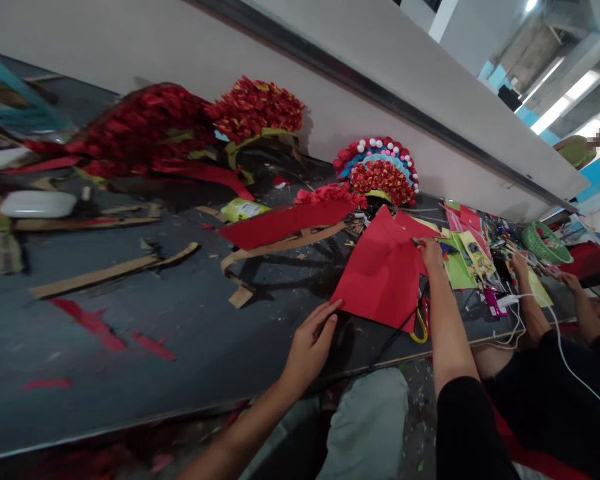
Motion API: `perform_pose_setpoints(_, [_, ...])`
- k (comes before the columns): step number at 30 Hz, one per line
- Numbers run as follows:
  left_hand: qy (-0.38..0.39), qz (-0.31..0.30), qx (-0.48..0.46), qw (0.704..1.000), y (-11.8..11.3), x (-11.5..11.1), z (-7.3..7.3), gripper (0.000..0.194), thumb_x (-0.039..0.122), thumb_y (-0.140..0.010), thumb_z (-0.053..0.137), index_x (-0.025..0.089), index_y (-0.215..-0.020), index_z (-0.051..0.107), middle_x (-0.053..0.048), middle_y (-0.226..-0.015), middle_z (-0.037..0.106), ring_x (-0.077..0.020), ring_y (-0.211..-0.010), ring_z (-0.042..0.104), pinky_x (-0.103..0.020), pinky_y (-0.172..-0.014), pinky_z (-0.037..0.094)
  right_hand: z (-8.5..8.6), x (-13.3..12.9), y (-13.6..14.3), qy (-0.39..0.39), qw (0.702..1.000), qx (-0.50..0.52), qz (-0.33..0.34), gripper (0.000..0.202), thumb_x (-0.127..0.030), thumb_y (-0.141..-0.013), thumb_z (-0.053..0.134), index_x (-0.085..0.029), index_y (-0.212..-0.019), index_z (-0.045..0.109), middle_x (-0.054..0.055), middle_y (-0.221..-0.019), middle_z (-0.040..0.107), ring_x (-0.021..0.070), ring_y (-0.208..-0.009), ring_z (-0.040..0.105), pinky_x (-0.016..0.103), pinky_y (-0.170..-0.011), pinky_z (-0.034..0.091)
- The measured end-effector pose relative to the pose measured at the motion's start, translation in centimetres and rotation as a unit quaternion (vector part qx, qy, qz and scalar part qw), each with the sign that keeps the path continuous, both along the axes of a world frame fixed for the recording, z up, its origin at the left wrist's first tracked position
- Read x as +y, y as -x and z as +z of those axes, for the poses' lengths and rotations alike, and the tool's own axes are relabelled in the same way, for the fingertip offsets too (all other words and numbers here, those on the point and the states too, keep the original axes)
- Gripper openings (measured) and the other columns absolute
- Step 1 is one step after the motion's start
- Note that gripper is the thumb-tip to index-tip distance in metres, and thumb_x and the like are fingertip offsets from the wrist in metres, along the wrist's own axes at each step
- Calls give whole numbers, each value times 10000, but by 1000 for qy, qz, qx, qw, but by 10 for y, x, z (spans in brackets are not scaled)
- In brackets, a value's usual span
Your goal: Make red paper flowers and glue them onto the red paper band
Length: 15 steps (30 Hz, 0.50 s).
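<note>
A sheet of red paper [377, 273] lies tilted near the front edge of the dark table. My left hand [311, 339] pinches its lower left corner between thumb and fingers. At the sheet's upper right side is my right hand [430, 253], its fingers closed around a small, thin dark item that I cannot make out. Yellow-handled scissors [420, 325] are partly hidden beneath the sheet's lower right corner. Behind the sheet stands a headdress-like piece [384, 179] with red petals, blue trim and white balls.
Brown cardboard strips [100, 275] and red scraps [91, 323] lie on the table [190, 360] at left. Red-petalled pieces [260, 110] stand against the partition. A person's hand [520, 267], a purple item [493, 302], a white cable and a green basket [545, 243] are at right.
</note>
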<state>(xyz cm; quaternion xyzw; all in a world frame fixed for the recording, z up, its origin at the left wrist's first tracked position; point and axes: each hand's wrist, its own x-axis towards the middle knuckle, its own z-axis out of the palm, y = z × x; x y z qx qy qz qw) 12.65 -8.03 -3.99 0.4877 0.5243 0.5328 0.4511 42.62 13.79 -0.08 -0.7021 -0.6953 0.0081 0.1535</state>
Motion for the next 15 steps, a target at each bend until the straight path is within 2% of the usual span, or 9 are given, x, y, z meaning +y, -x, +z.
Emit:
perform_pose_setpoints(3, [3, -2, -11, 1000, 1, 0, 1, 458, 455, -836, 478, 135, -1115, 649, -138, -1184, 613, -246, -1119, 561, -415, -989, 432, 0, -1, -1, 7, 1000, -7, 18, 228, -225, -869, 545, -157, -1069, 630, 101, -1086, 662, 199, -997, 619, 377, -916, 475])
perform_pose_setpoints(6, [6, -1, -17, 1000, 1, -1, 3, 448, 454, -836, 482, 137, -1100, 658, -134, -1174, 620, -244, -1105, 571, -402, -970, 451, 1, -2, -2, 8, 1000, -11, 23, 263, -123, -832, 540, -158, -1062, 664, 112, -1056, 699, 212, -990, 640, 342, -920, 463])
perform_pose_setpoints(15, [22, -1, -28, 999, 3, -2, 7, 437, 453, -835, 492, 138, -1083, 666, -129, -1166, 628, -236, -1089, 582, -394, -978, 451, -2, -2, -3, -12, 1000, 2, 20, 330, -105, -825, 487, -165, -1094, 669, 106, -1081, 701, 212, -1011, 643, 340, -948, 447])
